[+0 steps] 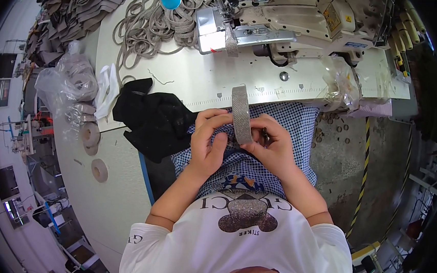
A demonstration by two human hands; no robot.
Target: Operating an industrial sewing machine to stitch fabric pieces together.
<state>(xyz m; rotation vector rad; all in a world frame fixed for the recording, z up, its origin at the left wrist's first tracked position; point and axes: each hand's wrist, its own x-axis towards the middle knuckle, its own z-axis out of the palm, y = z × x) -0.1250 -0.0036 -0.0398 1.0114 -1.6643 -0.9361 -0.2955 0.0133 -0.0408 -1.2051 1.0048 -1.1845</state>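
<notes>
A band of grey herringbone tape curves upright between my hands at the table's front edge. My left hand has its fingers curled against the tape's left side, their tips partly hidden behind it. At its lower end, the thumb and fingers of my right hand pinch the tape. A small dark metallic item shows among the right fingers; its kind I cannot make out. Crumpled black cloth lies beside my left hand. A blue checked cloth covers my lap.
Beyond my hands stands a sewing machine, with a strip of grey tape at its needle area. Grey cord is heaped at the back left. Tape rolls and plastic bags lie on the left; another plastic-wrapped bundle sits right.
</notes>
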